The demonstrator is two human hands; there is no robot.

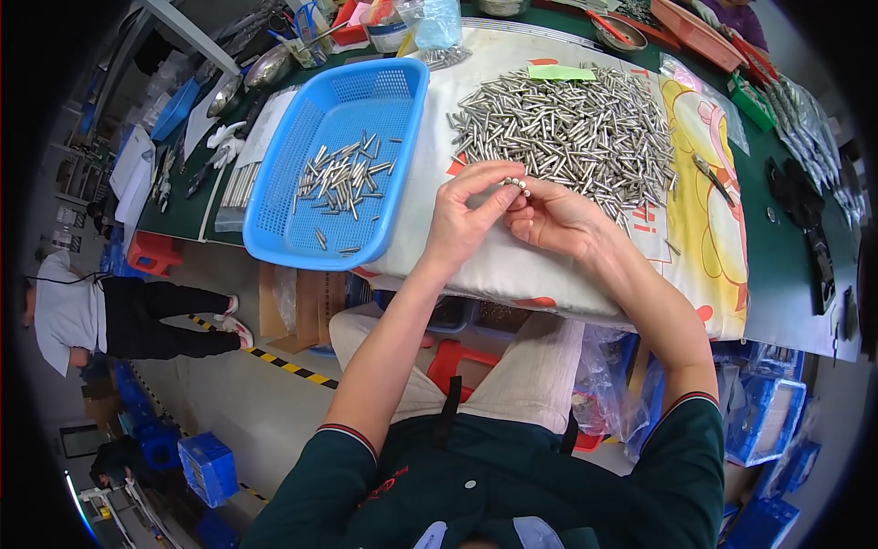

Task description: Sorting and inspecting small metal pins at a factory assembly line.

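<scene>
My left hand [465, 215] and my right hand [560, 218] meet over the front of the cloth-covered table. Between their fingertips is a small bunch of metal pins [518, 186], seen end-on, and both hands are closed on it. Just beyond my hands spreads a large heap of short silvery metal pins [567, 128], with a pale green slip of paper [560, 72] on its far side. To the left stands a blue plastic basket [260, 206] with a smaller scatter of similar pins [343, 178] inside. My fingers hide most of the held pins' length.
Beside the basket lie white gloves [226, 146] and some tools. Tweezers [713, 177] rest on the yellow-patterned cloth at right. A metal bowl [620, 33] and a green tray [752, 99] sit toward the back. Another person [137, 311] stands off to the left.
</scene>
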